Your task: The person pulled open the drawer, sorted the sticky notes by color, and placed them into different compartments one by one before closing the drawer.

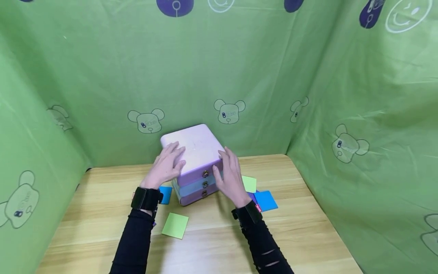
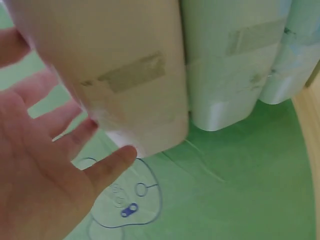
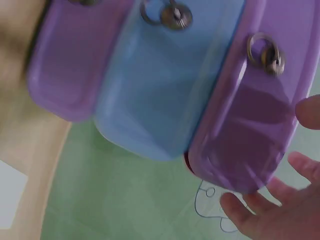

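Note:
A small three-tier drawer box (image 1: 196, 146) stands at an angle near the back of the table, with a pale pink top and purple, blue and purple fronts. Each drawer front carries a ring pull (image 3: 174, 16). My left hand (image 1: 164, 166) is over the left part of the top, fingers spread. At the right front corner is my right hand (image 1: 230, 180), its thumb by the upper purple front and its fingertips along the top's right edge. The left wrist view shows taped side panels (image 2: 125, 50) beside the left fingers.
A green paper square (image 1: 175, 225) lies in front of the box, and a blue one (image 1: 165, 195) is partly behind the left wrist. To the right lie another green square (image 1: 249, 184) and a blue square (image 1: 267, 201). Green cloth (image 1: 205, 68) encloses the wooden table (image 1: 301, 228).

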A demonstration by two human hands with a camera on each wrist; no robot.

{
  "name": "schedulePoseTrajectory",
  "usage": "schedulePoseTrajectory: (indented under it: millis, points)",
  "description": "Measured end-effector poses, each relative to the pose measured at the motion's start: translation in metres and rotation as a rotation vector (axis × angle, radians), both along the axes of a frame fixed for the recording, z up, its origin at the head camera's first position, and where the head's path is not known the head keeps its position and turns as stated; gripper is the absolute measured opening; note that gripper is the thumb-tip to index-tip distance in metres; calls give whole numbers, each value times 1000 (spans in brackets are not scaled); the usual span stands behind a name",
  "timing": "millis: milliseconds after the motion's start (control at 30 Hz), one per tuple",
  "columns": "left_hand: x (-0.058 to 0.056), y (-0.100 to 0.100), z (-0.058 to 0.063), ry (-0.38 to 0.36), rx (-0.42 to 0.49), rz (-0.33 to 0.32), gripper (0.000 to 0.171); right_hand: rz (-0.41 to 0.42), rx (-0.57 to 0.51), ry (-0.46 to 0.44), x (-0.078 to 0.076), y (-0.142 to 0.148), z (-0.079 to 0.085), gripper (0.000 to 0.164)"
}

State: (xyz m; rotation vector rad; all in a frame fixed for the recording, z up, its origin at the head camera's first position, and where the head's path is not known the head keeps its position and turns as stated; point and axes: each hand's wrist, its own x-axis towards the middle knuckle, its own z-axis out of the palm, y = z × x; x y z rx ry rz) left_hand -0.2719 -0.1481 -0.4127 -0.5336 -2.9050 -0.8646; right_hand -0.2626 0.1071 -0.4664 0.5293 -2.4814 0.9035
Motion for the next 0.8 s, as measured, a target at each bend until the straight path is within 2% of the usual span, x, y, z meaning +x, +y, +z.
schedulePoseTrajectory:
  millis: [100, 233, 467, 800]
  points:
    - [-3, -4, -1, -69, 10, 7, 67, -24, -21, 79, 11, -4, -9, 50]
    - [-8, -7, -5, -106, 14, -8, 70, -51, -46, 150, 25, -11, -21, 45]
    - [-10, -10, -9, -88, 33, -13, 70, -17, -35, 95, 43, -22, -42, 41]
    - [-12, -12, -12, -40, 69, 16, 77, 40, 34, 90, 46, -29, -53, 48]
